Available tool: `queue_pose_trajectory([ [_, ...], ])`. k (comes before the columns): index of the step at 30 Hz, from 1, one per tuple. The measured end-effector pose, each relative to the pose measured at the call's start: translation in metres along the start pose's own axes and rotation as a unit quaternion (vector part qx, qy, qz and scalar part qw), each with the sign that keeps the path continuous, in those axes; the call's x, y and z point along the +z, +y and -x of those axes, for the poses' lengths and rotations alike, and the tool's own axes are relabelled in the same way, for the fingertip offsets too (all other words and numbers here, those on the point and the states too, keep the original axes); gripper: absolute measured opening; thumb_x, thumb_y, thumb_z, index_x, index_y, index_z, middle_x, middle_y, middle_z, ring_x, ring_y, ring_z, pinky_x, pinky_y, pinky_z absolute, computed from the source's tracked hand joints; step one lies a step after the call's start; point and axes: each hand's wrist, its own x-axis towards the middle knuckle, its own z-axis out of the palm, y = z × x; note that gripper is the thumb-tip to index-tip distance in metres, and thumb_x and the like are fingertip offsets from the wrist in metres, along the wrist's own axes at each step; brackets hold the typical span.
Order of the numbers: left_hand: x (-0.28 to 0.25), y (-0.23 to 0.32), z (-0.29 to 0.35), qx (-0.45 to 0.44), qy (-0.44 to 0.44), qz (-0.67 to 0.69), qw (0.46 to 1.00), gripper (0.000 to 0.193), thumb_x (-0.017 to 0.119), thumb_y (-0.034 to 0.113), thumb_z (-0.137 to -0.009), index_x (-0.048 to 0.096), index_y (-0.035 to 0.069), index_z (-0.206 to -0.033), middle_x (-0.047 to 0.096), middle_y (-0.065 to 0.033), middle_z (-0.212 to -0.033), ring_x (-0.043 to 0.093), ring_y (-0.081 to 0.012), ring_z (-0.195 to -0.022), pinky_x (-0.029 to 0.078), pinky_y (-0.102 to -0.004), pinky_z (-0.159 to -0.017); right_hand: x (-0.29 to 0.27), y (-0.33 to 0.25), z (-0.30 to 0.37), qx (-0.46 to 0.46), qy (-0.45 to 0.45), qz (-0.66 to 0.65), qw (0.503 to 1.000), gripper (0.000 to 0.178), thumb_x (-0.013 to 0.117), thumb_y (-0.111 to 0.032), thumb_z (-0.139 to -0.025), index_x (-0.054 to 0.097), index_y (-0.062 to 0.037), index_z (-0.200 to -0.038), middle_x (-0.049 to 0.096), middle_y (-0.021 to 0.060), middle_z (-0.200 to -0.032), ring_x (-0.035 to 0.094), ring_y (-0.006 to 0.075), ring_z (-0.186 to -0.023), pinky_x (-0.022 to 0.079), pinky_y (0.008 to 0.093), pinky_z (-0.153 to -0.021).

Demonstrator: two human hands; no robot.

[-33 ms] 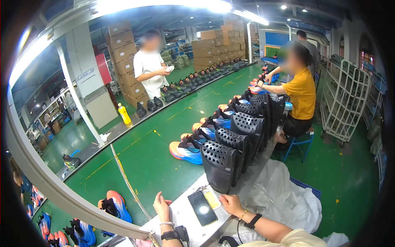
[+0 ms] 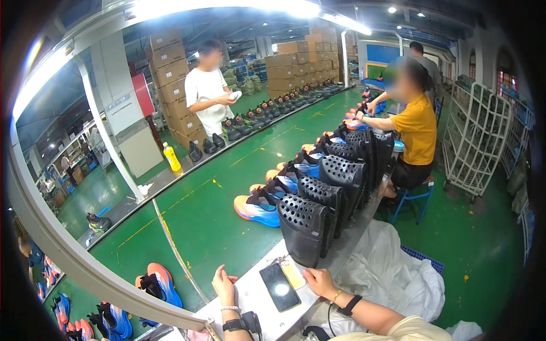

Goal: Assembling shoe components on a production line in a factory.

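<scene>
My left hand rests at the edge of a white work surface, its fingers loosely bent and apart, holding nothing. My right hand lies on the right part of that surface with its fingers curled in; nothing shows in it. Between them lies a dark phone with light glare on its screen. A yellow card sits beside the phone, near my right fingers, with small keys above it. Just beyond stands a black perforated shoe-shaped piece, first of a row. Blue-and-orange sneakers line up beside these pieces.
A green table or belt stretches away. Along its far side stand dark shoes and a yellow bottle. One person stands across; another in yellow sits at right. White cloth bulges beside my right arm. A white frame crosses lower left.
</scene>
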Motion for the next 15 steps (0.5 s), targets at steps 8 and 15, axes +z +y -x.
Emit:
queue_pose_trajectory([
  [8, 0.0004, 0.0003, 0.0022, 0.012, -0.012, -0.021, 1.0, 0.023, 0.048, 0.011, -0.1, 0.063, -0.001, -0.113, 0.068, -0.0105, -0.063, 0.062, -0.0128, -0.054, 0.049, -0.0267, -0.053, 0.0009, 0.0029, 0.0016, 0.0, 0.001, 0.009, 1.0, 0.031, 0.057, -0.027, -0.096, 0.066, -0.0036, -0.077, 0.066, 0.0159, -0.069, 0.066, 0.0345, -0.063, 0.048, 0.0425, -0.054],
  [15, -0.0001, 0.003, 0.0029, 0.015, -0.013, -0.038, 0.999, 0.02, 0.051, 0.01, -0.098, 0.065, -0.002, -0.106, 0.068, -0.0093, -0.064, 0.062, -0.0116, -0.056, 0.05, -0.0265, -0.054, 0.001, 0.0016, 0.0012, 0.0, 0.006, 0.002, 1.0, 0.031, 0.057, -0.027, -0.096, 0.066, -0.0036, -0.077, 0.065, 0.016, -0.069, 0.065, 0.0347, -0.063, 0.048, 0.0425, -0.053],
])
